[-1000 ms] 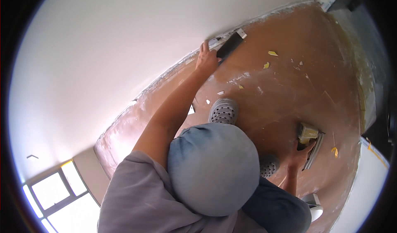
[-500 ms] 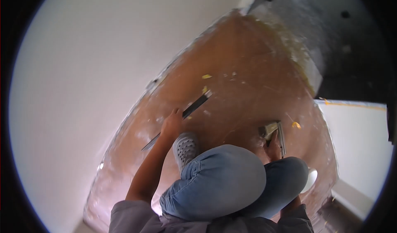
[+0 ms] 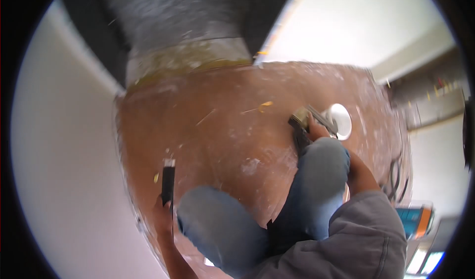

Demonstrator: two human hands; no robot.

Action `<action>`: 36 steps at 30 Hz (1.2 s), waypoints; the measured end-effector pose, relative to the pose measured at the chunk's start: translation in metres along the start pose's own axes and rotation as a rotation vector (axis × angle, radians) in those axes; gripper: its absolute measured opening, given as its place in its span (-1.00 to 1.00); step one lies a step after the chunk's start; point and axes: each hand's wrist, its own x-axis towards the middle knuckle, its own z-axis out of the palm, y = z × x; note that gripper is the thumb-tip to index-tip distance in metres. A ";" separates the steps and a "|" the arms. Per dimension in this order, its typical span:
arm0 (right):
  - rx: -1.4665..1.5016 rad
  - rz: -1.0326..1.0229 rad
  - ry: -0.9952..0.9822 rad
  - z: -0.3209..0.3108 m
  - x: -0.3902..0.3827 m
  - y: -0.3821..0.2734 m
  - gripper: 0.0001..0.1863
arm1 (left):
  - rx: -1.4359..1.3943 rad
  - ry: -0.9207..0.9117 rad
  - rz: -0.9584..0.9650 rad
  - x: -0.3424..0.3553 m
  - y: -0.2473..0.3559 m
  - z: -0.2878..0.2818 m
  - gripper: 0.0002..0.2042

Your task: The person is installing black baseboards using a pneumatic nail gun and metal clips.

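Observation:
My left hand [image 3: 163, 214], at the lower left, is closed round a long, dark flat tool [image 3: 168, 182] with a pale end. That end points away from me, just above the brown covered floor [image 3: 222, 130]. At the right, beyond my right knee, my right hand [image 3: 316, 129] is closed on a grey, metal-edged flat tool [image 3: 324, 122]. A pale, block-like end shows beside its fingers; blur hides the exact kind of either tool. Just right of that hand stands a white bucket [image 3: 340, 121], its near part behind the tool.
A pale wall [image 3: 64, 145] runs along the left. Ahead, a dark doorway opens onto grey floor [image 3: 173, 17]. Yellow scraps [image 3: 266, 105] lie on the covering. At the right are a dark cable-like coil [image 3: 395, 177] and a teal-and-orange box [image 3: 414, 222].
My view has swung to the right, bringing the bucket, coil and box into sight. My knees are now spread apart. The right hand has moved out beside the bucket; both hands keep their tools.

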 end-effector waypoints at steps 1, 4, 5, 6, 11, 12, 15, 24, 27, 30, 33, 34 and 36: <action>0.022 -0.020 0.017 -0.003 0.008 0.014 0.07 | 0.037 -0.029 0.062 0.010 0.025 -0.004 -0.68; 0.004 0.034 0.069 0.010 0.026 0.074 0.07 | 0.195 -0.034 0.132 0.030 0.112 -0.008 -0.67; 0.037 0.059 0.063 0.014 0.029 0.089 0.07 | 0.197 -0.042 0.171 0.040 0.139 -0.006 -0.67; 0.068 0.122 0.022 0.015 0.034 0.098 0.00 | 0.201 -0.039 0.193 0.045 0.163 -0.003 -0.68; 0.063 0.324 0.010 0.055 0.064 0.195 -0.06 | 0.402 -0.218 0.403 0.109 0.305 0.033 -0.73; 0.041 0.367 0.036 0.062 0.067 0.217 -0.01 | 0.405 -0.239 0.448 0.120 0.334 0.053 -0.74; 0.097 0.409 0.071 0.075 0.077 0.276 0.03 | 0.562 -0.259 0.647 0.169 0.385 0.116 -0.76; 0.182 0.305 -0.027 0.083 0.099 0.348 0.08 | 0.787 -0.200 0.724 0.245 0.517 0.314 -0.77; 0.274 0.210 0.077 0.094 0.099 0.351 0.08 | 0.835 -0.203 0.632 0.279 0.528 0.341 -0.76; 0.174 0.169 0.168 0.092 0.099 0.350 0.08 | 0.832 -0.141 0.592 0.304 0.536 0.358 -0.78; 0.200 0.229 0.069 0.090 0.099 0.349 0.08 | 0.858 -0.112 0.588 0.322 0.539 0.369 -0.76; 0.199 0.207 0.095 0.090 0.100 0.347 0.08 | 0.867 -0.123 0.588 0.328 0.539 0.371 -0.76; 0.194 0.191 0.107 0.091 0.100 0.348 0.09 | 0.909 -0.061 0.613 0.335 0.541 0.380 -0.76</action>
